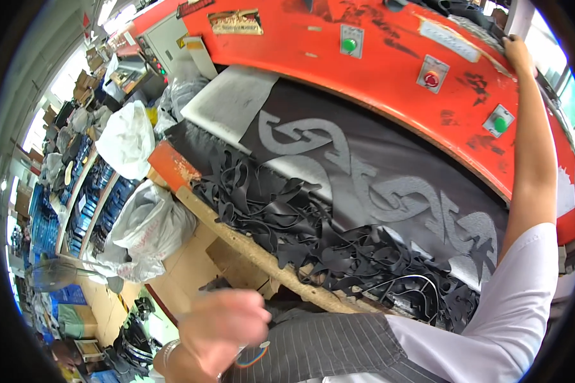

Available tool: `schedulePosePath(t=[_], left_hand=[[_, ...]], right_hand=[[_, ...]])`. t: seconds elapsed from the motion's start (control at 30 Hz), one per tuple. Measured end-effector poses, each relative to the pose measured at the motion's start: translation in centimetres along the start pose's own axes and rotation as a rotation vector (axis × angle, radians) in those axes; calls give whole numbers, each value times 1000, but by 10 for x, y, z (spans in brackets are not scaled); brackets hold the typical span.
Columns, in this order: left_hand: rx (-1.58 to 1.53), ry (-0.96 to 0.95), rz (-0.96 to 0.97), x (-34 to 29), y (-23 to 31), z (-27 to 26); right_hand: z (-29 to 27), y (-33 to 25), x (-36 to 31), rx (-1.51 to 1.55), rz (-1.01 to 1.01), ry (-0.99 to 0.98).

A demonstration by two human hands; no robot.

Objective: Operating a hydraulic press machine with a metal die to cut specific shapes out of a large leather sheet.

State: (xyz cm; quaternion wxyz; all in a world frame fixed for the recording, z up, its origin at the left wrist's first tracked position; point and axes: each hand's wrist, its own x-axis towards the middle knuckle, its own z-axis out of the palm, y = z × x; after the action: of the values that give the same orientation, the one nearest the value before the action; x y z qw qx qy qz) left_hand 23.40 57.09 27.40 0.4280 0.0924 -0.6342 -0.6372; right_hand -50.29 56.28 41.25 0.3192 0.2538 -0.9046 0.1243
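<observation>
Right hand (521,56) raised, at upper edge of red machine (377,83); cannot tell whether grip closed on anything. Left hand (227,322) blurred, low beside pinstriped apron (338,345); fingers curled, cannot tell if grip holds anything. Black sheet (358,121) with cut-out shapes lies over white board (227,105), just below machine. Black scraps (338,255) heaped along near edge of counter (255,247).

From the wearer's head, a fisheye camera looks down at the red machine (390,80) close ahead.
</observation>
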Motion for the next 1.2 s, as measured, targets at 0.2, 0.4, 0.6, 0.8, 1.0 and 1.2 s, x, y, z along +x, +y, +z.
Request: schedulePosePath(t=[0.2,0.4,0.6,0.8,1.0,1.2], left_hand=[[-165,-366,414,47,-23,-41],[-287,-406,484,97,-47,-99],[-363,-275,-6,101,-80,-237],[201,62,-664,282,-273,-342],[969,-244,-698,335,-362,-371],[1052,-309,-530,352,-375,-360]], right_hand=[[8,-17,-22,347,4,264],[-10,-111,-143,591,-99,320],[36,-268,-277,707,-340,-93],[124,-417,-360,677,-816,-685],[170,-488,-417,704,-551,-604],[162,-506,-457,589,-200,-399]])
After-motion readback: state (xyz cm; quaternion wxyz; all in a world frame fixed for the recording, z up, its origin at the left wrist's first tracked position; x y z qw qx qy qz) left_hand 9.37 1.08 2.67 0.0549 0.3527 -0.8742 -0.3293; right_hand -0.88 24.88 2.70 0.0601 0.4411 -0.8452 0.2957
